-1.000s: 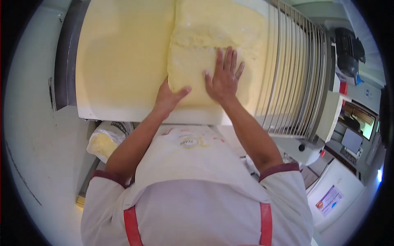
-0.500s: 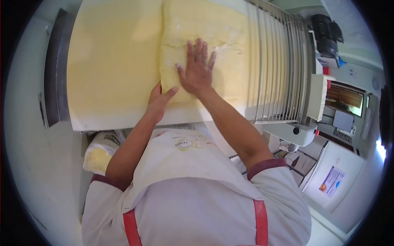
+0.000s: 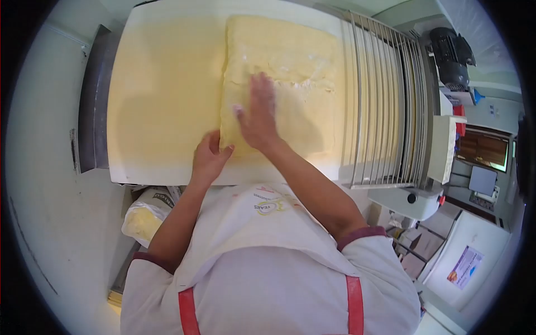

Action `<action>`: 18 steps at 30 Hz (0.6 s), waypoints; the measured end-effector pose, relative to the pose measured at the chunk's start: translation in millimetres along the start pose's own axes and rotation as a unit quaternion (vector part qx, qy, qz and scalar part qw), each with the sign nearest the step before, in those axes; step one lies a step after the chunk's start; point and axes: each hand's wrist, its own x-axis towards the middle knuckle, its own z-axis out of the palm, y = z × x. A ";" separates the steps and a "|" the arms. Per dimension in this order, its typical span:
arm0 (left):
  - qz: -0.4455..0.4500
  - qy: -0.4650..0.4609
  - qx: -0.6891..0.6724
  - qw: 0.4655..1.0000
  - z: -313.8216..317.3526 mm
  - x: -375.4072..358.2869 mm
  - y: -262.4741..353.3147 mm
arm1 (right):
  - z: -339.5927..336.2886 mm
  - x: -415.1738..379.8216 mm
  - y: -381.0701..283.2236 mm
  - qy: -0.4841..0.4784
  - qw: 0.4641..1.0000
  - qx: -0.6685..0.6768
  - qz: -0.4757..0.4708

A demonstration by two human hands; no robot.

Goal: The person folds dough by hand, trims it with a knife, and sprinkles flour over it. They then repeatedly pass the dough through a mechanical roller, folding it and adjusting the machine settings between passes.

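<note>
Currently, the folded dough slab [image 3: 290, 50] lies upper centre of the frame on the pale conveyor belt [image 3: 162, 111] of a dough sheeter, its rough seam [image 3: 301, 84] running crosswise. The operation in hand appears to be levelling the slab and truing its edge. A further pass would call for even palm pressure along the seam while the near-left corner is kept square.

The right hand [image 3: 258, 114], motion-blurred, is over the slab: palm down, fingers close together, thumb apart. The left hand [image 3: 209, 159] is at that corner, fingers bent, thumb parted; whether it pinches dough cannot be determined.

Right of the slab: wire guard [image 3: 385, 186]. Lower centre: apron [image 3: 240, 223], logo reading "YEARS". Lower left: sack [image 3: 146, 218], partial lettering, possibly "RIGU". Lower right: sticker [image 3: 465, 267], text illegible.
</note>
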 end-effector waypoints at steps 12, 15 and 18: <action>0.309 -0.076 0.521 0.792 105.8 191.0 72.1 | -10.4 126.2 43.0 -0.117 0.987 -0.093 -0.067; 0.288 -0.096 0.527 0.794 110.4 180.2 87.5 | -11.1 116.5 52.2 -0.102 0.990 -0.055 -0.085; 0.280 -0.102 0.503 0.811 122.7 171.2 98.9 | -38.5 118.3 56.3 -0.107 0.991 -0.051 -0.066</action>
